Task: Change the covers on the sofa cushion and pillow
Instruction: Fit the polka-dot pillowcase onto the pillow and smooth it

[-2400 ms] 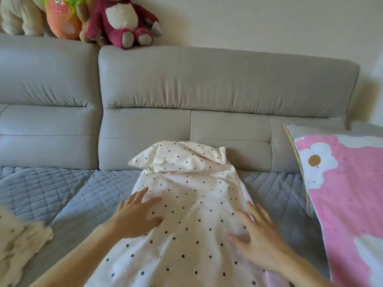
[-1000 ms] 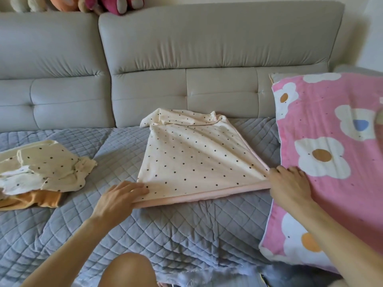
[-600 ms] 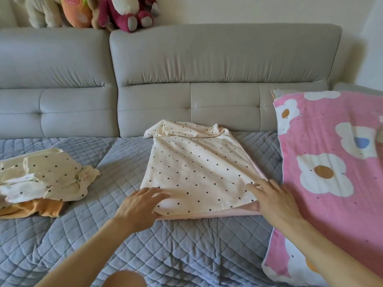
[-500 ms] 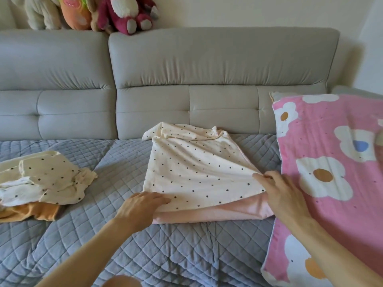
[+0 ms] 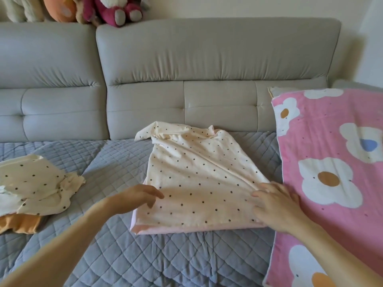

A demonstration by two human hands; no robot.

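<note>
Grey quilted sofa seat (image 5: pixel 128 255) with a folded dotted cover (image 5: pixel 199 183) lying at its middle, just beside a pink flowered pillow (image 5: pixel 335 162). Risk, as judged: the top layer could slide off the pink layer beneath, or the crumpled far corner unfold, if either hand dragged sideways. Left hand (image 5: pixel 136 196) touched the cover's left edge, fingers relaxed, gripping nothing; right hand (image 5: pixel 277 206) lay flat on its right edge, fingers spread.
</note>
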